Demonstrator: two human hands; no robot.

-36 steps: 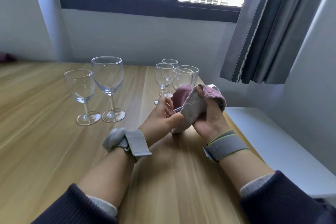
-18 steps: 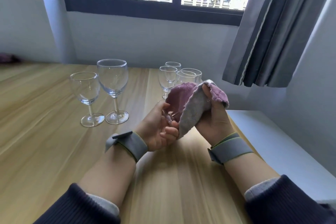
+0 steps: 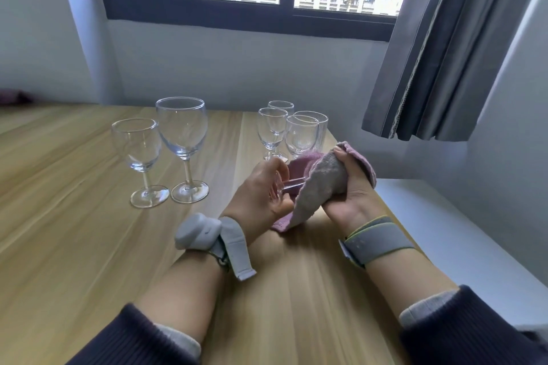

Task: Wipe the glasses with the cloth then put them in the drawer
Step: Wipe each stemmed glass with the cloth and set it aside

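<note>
A stemmed glass [image 3: 292,184] lies sideways between my hands above the wooden table [image 3: 89,246]. Only its stem and foot show. My left hand [image 3: 261,192] grips the foot and stem. A pink and grey cloth [image 3: 321,184] wraps the glass's bowl, and my right hand [image 3: 350,190] grips the cloth around it, thumb on top. Two large wine glasses [image 3: 181,139] stand upright at the left. A cluster of smaller glasses [image 3: 275,130], some stemmed and some ribbed tumblers, stands behind my hands. No drawer is visible.
A white ledge [image 3: 444,231] runs along the table's right edge. A grey curtain [image 3: 444,53] hangs above it at the right. The wall and a dark-framed window [image 3: 252,15] lie behind the table.
My left hand has turned on the glass's foot, so the wrist device now faces up. The cloth hangs lower below my right hand. The view has shifted slightly.
</note>
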